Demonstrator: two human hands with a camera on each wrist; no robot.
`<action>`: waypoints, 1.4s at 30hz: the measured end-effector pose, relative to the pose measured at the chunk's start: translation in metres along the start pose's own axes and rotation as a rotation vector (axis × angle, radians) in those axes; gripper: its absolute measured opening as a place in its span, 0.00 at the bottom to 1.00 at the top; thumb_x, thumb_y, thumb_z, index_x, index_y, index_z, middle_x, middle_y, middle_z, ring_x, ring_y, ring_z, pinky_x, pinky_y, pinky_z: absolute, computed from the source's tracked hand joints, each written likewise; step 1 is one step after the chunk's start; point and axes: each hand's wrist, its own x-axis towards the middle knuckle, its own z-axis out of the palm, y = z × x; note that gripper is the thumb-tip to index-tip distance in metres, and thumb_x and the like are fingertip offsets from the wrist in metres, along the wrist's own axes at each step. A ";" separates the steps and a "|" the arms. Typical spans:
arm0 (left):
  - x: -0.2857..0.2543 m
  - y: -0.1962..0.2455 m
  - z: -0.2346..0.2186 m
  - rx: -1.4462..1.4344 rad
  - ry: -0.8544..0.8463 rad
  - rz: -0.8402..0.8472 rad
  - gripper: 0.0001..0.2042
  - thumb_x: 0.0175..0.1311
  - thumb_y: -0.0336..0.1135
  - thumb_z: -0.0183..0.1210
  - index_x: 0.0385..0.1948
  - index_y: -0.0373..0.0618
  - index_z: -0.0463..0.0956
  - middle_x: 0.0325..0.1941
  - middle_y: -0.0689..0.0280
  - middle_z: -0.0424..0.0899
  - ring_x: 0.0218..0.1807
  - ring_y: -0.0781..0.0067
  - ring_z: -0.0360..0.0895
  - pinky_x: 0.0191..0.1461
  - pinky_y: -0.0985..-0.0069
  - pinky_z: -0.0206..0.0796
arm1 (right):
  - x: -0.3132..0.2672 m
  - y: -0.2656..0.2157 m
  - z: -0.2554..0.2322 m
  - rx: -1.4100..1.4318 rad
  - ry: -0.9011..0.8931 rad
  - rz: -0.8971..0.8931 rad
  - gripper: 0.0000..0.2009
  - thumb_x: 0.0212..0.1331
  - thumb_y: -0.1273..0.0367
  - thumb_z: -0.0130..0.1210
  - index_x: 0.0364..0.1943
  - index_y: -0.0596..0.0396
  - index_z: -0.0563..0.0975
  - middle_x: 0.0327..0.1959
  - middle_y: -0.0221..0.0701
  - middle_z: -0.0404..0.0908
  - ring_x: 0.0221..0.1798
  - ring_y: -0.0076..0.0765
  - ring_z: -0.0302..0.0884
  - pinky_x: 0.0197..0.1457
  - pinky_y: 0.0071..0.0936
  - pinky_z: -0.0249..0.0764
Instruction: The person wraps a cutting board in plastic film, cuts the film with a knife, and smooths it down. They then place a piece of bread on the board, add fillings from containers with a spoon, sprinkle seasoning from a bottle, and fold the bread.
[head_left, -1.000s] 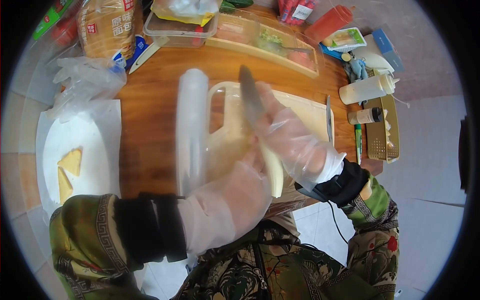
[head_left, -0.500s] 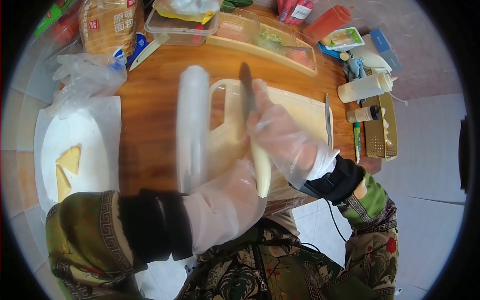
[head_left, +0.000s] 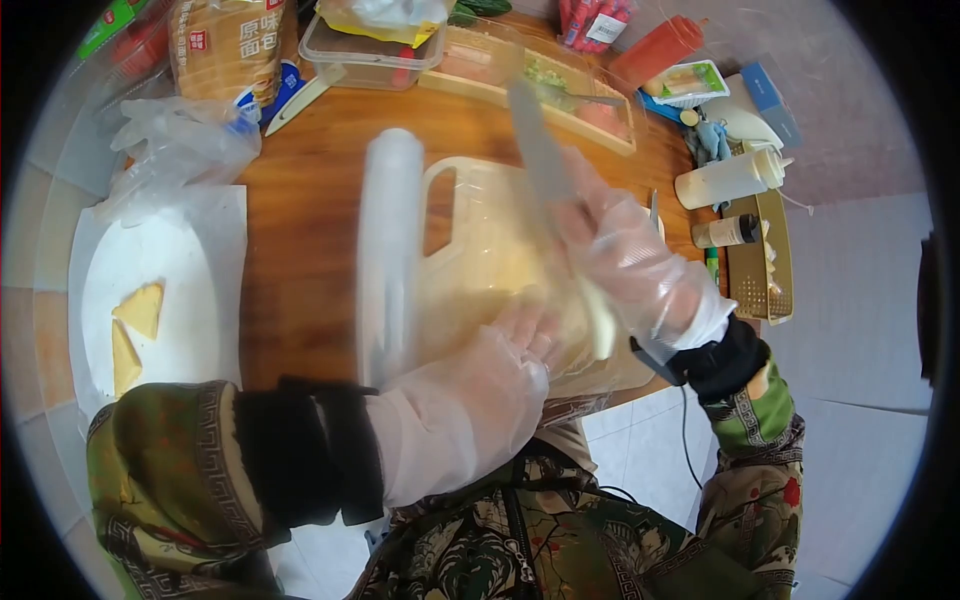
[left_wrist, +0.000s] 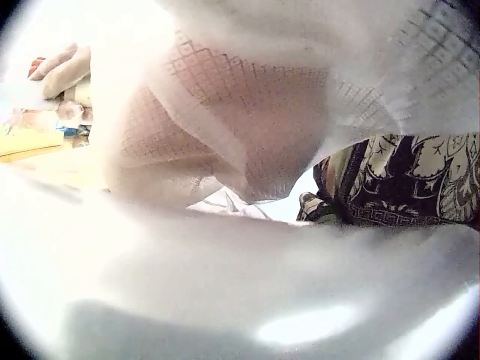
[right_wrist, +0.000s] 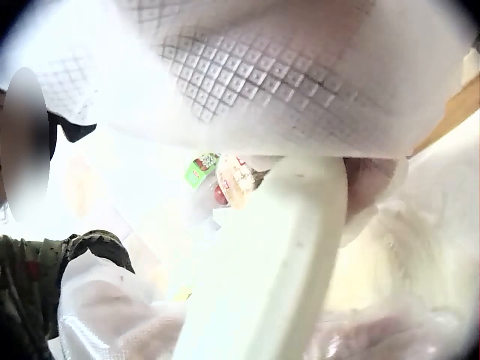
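On the wooden counter (head_left: 300,250), the left hand (head_left: 490,355) is nearest, fingers extended over a pale cutting board (head_left: 485,210), perhaps steadying something that blur hides. Above the board, the right hand (head_left: 635,255) wraps its fingers round the knife (head_left: 540,145), presumably for control: plain ivory handle, blurred grey blade pointing away from the body.

Head view: forward and down over the tabletop's (head_left: 300,290) near edge.
Both wrist views face the gloves (right_wrist: 277,75) up close; head and right wrist share the white knife handle (right_wrist: 274,255).
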 end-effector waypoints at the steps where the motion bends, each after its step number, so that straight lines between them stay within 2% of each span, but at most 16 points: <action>1: 0.000 -0.001 -0.007 0.000 -0.044 -0.006 0.29 0.62 0.33 0.47 0.66 0.26 0.66 0.74 0.41 0.65 0.77 0.41 0.60 0.80 0.54 0.49 | -0.004 -0.005 -0.016 -0.061 -0.088 -0.023 0.26 0.69 0.71 0.50 0.72 0.50 0.64 0.34 0.34 0.79 0.32 0.22 0.75 0.38 0.25 0.72; 2: 0.002 -0.001 -0.012 0.000 -0.044 -0.007 0.29 0.62 0.33 0.47 0.66 0.26 0.66 0.74 0.41 0.65 0.77 0.41 0.60 0.80 0.54 0.49 | -0.004 -0.001 -0.024 -0.061 -0.089 -0.024 0.26 0.69 0.71 0.50 0.72 0.50 0.64 0.34 0.34 0.79 0.32 0.22 0.75 0.38 0.25 0.72; 4: 0.009 0.000 -0.019 0.051 -0.095 -0.080 0.28 0.63 0.32 0.47 0.66 0.27 0.67 0.74 0.41 0.64 0.78 0.40 0.57 0.81 0.53 0.48 | 0.001 0.007 -0.034 -0.071 -0.094 -0.281 0.20 0.71 0.68 0.53 0.64 0.63 0.71 0.27 0.49 0.79 0.27 0.45 0.73 0.36 0.37 0.73; 5: 0.011 -0.001 -0.019 0.052 -0.098 -0.082 0.28 0.63 0.32 0.47 0.66 0.27 0.67 0.74 0.41 0.64 0.78 0.40 0.57 0.81 0.53 0.48 | 0.003 0.026 -0.018 0.491 -0.063 -0.235 0.18 0.70 0.65 0.56 0.59 0.60 0.75 0.26 0.47 0.77 0.26 0.45 0.72 0.33 0.40 0.70; 6: 0.013 -0.002 -0.019 0.038 -0.077 -0.109 0.28 0.63 0.32 0.47 0.66 0.27 0.67 0.74 0.41 0.65 0.78 0.39 0.58 0.81 0.53 0.48 | 0.007 0.030 -0.030 0.494 -0.065 -0.237 0.18 0.70 0.65 0.56 0.59 0.60 0.75 0.26 0.47 0.77 0.26 0.45 0.72 0.33 0.40 0.70; 8: 0.017 -0.004 -0.018 0.027 -0.058 -0.138 0.28 0.63 0.32 0.47 0.66 0.27 0.67 0.73 0.41 0.66 0.78 0.38 0.58 0.81 0.52 0.48 | 0.020 0.039 -0.066 -0.388 -0.143 -0.526 0.17 0.69 0.63 0.57 0.59 0.50 0.78 0.24 0.41 0.75 0.23 0.46 0.70 0.29 0.39 0.67; 9: 0.019 -0.006 -0.018 0.031 -0.031 -0.158 0.28 0.63 0.33 0.48 0.66 0.27 0.67 0.73 0.41 0.66 0.77 0.39 0.58 0.81 0.52 0.48 | 0.023 0.040 -0.067 -0.566 -0.049 -0.549 0.16 0.68 0.62 0.57 0.59 0.39 0.79 0.20 0.35 0.72 0.21 0.45 0.70 0.24 0.39 0.65; 10: 0.020 -0.007 -0.017 0.035 -0.003 -0.178 0.28 0.63 0.33 0.48 0.66 0.27 0.67 0.73 0.41 0.67 0.77 0.39 0.59 0.80 0.52 0.48 | 0.027 0.037 -0.072 -0.562 -0.051 -0.554 0.16 0.68 0.62 0.57 0.59 0.39 0.79 0.20 0.35 0.72 0.21 0.45 0.70 0.24 0.39 0.65; 13: 0.028 -0.010 -0.009 0.010 0.049 -0.222 0.29 0.63 0.33 0.48 0.66 0.26 0.66 0.72 0.40 0.67 0.77 0.39 0.60 0.80 0.52 0.48 | 0.045 0.022 -0.094 -1.010 0.101 -1.080 0.24 0.63 0.66 0.57 0.65 0.32 0.77 0.19 0.31 0.67 0.18 0.39 0.69 0.22 0.38 0.61; 16: 0.031 -0.013 -0.009 0.040 0.019 -0.238 0.29 0.63 0.32 0.47 0.66 0.26 0.65 0.73 0.40 0.66 0.76 0.38 0.61 0.80 0.51 0.48 | 0.054 0.002 -0.106 -1.319 0.168 -1.196 0.28 0.62 0.68 0.55 0.68 0.29 0.73 0.21 0.29 0.68 0.20 0.37 0.68 0.24 0.35 0.61; 20: 0.033 -0.015 -0.024 -0.009 -0.087 -0.265 0.28 0.64 0.32 0.45 0.67 0.26 0.65 0.73 0.39 0.65 0.76 0.38 0.61 0.80 0.49 0.48 | 0.073 -0.004 -0.123 -1.435 0.007 -1.141 0.34 0.56 0.69 0.57 0.69 0.20 0.70 0.37 0.26 0.77 0.33 0.35 0.73 0.40 0.35 0.68; 27: 0.036 -0.016 -0.030 0.124 -0.248 -0.228 0.29 0.67 0.32 0.44 0.70 0.28 0.61 0.75 0.39 0.62 0.77 0.38 0.60 0.80 0.48 0.47 | 0.108 -0.009 -0.121 -1.393 -0.081 -1.221 0.26 0.57 0.66 0.60 0.61 0.20 0.77 0.31 0.25 0.79 0.29 0.35 0.73 0.38 0.34 0.63; 29: 0.037 -0.015 -0.030 0.137 -0.279 -0.207 0.29 0.68 0.32 0.44 0.71 0.29 0.60 0.76 0.39 0.61 0.77 0.38 0.59 0.80 0.48 0.46 | 0.113 -0.008 -0.116 -1.256 -0.042 -1.211 0.11 0.59 0.58 0.62 0.46 0.35 0.85 0.24 0.28 0.76 0.26 0.37 0.71 0.38 0.34 0.63; 32: 0.039 -0.013 -0.026 0.141 -0.274 -0.231 0.29 0.69 0.32 0.43 0.72 0.30 0.59 0.77 0.40 0.60 0.78 0.37 0.58 0.81 0.48 0.45 | 0.114 -0.014 -0.112 -1.266 -0.058 -1.108 0.18 0.59 0.49 0.62 0.28 0.48 0.83 0.20 0.31 0.74 0.25 0.39 0.71 0.38 0.34 0.62; 39: 0.043 -0.010 -0.024 0.126 -0.339 -0.247 0.29 0.70 0.32 0.43 0.73 0.33 0.58 0.78 0.42 0.58 0.79 0.36 0.55 0.82 0.47 0.43 | 0.117 -0.018 -0.106 -1.197 0.000 -1.099 0.26 0.55 0.43 0.62 0.21 0.53 0.79 0.20 0.35 0.72 0.26 0.41 0.69 0.34 0.37 0.65; 42: 0.045 -0.009 -0.025 0.138 -0.360 -0.255 0.29 0.70 0.32 0.44 0.73 0.34 0.58 0.78 0.43 0.58 0.79 0.37 0.54 0.82 0.47 0.43 | 0.115 -0.030 -0.100 -1.268 0.219 -1.347 0.27 0.54 0.42 0.64 0.21 0.55 0.78 0.22 0.36 0.73 0.28 0.42 0.69 0.34 0.37 0.68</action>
